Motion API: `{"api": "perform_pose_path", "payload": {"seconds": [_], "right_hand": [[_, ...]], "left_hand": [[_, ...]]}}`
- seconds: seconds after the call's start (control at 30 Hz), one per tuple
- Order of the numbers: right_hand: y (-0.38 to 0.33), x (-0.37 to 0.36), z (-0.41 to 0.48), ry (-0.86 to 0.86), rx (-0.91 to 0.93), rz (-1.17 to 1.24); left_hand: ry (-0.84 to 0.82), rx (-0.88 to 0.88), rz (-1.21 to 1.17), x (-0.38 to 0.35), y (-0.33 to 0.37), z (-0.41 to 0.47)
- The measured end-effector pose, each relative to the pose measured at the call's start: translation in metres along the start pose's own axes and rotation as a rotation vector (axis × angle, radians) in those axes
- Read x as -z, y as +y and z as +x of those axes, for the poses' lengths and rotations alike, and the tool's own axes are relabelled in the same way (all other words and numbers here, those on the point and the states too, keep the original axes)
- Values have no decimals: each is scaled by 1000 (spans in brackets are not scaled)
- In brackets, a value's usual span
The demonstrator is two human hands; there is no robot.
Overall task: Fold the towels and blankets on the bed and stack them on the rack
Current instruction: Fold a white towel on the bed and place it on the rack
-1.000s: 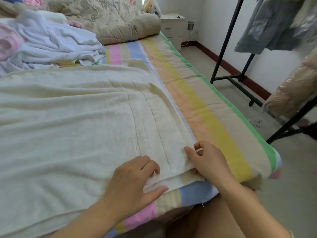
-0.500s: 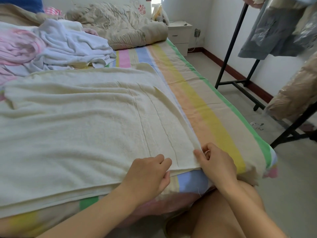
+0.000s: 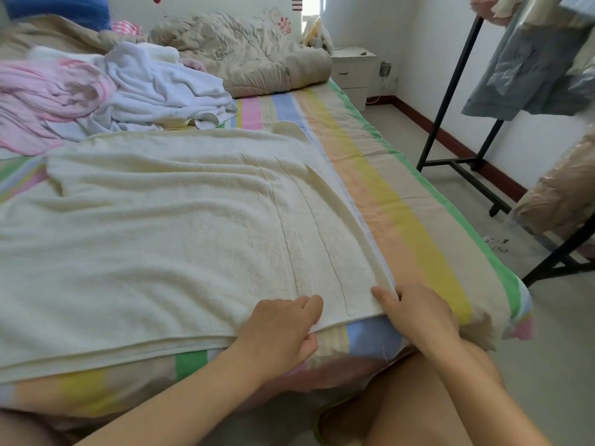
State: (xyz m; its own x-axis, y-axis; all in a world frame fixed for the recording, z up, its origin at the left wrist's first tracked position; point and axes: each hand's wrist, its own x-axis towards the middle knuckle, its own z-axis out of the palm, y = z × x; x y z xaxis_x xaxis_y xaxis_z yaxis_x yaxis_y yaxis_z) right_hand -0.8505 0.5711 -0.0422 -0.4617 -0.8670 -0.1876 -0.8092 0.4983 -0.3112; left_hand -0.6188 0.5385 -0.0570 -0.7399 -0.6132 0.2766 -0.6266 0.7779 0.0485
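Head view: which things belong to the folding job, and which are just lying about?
Job: cream towel, gripped at its near edge by left hand and right hand; white towels; pink blanket; black rack.
Lying about: beige quilt, nightstand, hanging clothes.

I am looking into a bedroom in someone's home. A bed (image 3: pixel 418 201) with a pastel striped sheet fills most of my view, and a beige quilt (image 3: pixel 244 59) is bunched up at its far end below a flower decal (image 3: pixel 284 24) on the panel behind. A white nightstand (image 3: pixel 352 69) stands in the corner, with a wall socket (image 3: pixel 384 69) just beside it. On the right a black rack (image 3: pixel 450 91) carries hanging garments (image 3: pixel 528 75). Household laundry lies on the bed: a cream towel (image 3: pixel 161 236) spread flat, and a loose pile of white and pink towels (image 3: pixel 154 88) behind it. Plain white walls, a dark red baseboard (image 3: pixel 450 140) and a pale floor (image 3: pixel 547 349) close the room.
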Motion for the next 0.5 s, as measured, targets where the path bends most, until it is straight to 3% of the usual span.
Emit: {"api": "perform_pose_path", "payload": {"seconds": [0.17,0.3,0.37,0.5], "right_hand": [[-7,-4,-13,231,0,-87],[-27,-18,-19,572,314,-122],[-59,-33,-32,566,510,-45],[-125,-66,-61,386,828,20]], "left_hand": [[96,30,0,-4,5,-3],[149,147,38,5,-7,-23],[170,271,61,14,-22,-40],[186,472,112,33,-60,-82]]}}
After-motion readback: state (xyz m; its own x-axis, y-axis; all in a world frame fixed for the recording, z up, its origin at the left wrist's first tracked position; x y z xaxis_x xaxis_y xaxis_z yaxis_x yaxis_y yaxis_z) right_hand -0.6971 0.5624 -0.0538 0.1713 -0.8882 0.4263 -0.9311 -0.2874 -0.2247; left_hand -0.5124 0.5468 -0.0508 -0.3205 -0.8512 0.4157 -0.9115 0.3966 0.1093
